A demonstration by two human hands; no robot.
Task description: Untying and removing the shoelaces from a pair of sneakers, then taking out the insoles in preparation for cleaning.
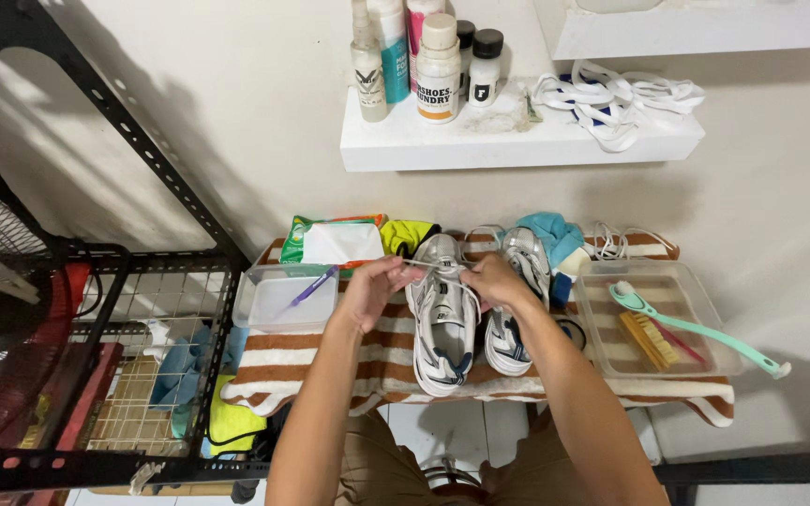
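Observation:
A pair of white and grey sneakers lies on a brown-and-white striped towel [330, 361]. The left sneaker [442, 328] points toward me; the right sneaker [516, 309] lies beside it. My left hand [372, 286] and my right hand [497, 279] are both over the far end of the left sneaker, pinching a white shoelace [435, 267] stretched between them.
A clear container with a purple brush [288, 302] sits left of the shoes; a clear tray with a teal long-handled brush [696, 323] and a wooden brush sits right. Wipes pack [335, 241], cloths, wall shelf with bottles [438, 56] and laces [621, 98]. Black metal rack [133, 281] at left.

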